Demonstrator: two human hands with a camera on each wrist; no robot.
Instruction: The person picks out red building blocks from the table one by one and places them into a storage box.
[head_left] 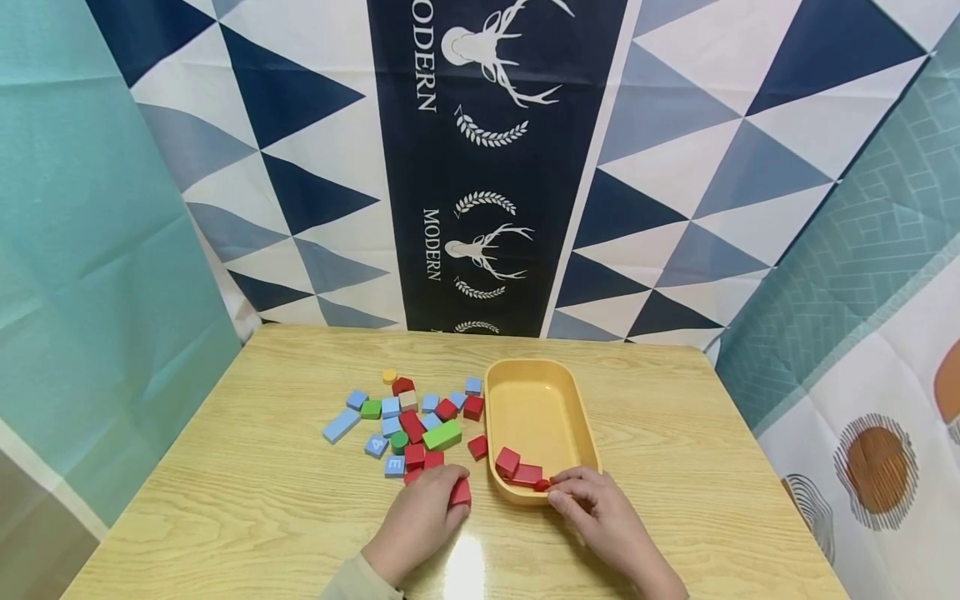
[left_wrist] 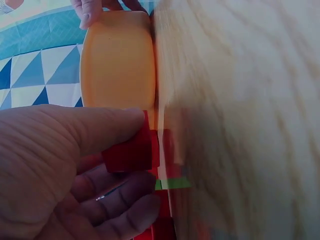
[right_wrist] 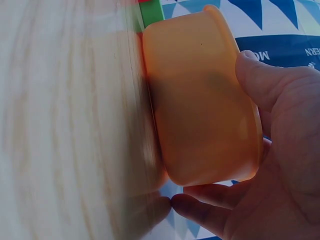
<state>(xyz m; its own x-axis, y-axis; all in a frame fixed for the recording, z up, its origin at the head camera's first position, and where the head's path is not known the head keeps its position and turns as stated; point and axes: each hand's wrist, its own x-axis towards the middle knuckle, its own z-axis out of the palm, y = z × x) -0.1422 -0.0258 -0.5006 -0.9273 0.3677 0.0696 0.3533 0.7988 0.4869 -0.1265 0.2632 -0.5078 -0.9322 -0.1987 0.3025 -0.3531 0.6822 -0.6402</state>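
Here at the lower centre of the frame, the left hand point(head_left: 422, 518) is pinching a red block point(head_left: 461, 492), its thumb lying along the block; the left wrist view isn't showing whether the underside is touching the worktop point(head_left: 675, 417). Well apart, lower right of centre, the right hand point(head_left: 600, 518) is gripping the near rim of the yellow-orange plastic tray point(head_left: 534, 408), thumb outside, forefinger over the edge.

Inside the tray's lower left, a red cube point(head_left: 507, 462) is leaning beside a red oblong block point(head_left: 527, 474), and a small red piece point(head_left: 542, 485) is sitting right by the right fingertips; whether they're touching it, I'm not able to tell.

Left of the tray, the loose crowd is spreading: a red cube by the tray wall point(head_left: 477, 447), a long green block point(head_left: 442, 436), a green cylinder point(head_left: 399, 442), a blue block marked E point(head_left: 394, 466).

For my money, good handling is calling for a light, square pinch here, lifting straight up so the neighbouring red blocks point(head_left: 414, 456) aren't getting knocked. The right hand should be bracing the rim without pulling down, since a light-looking tray could be tipping under a heavy thumb.
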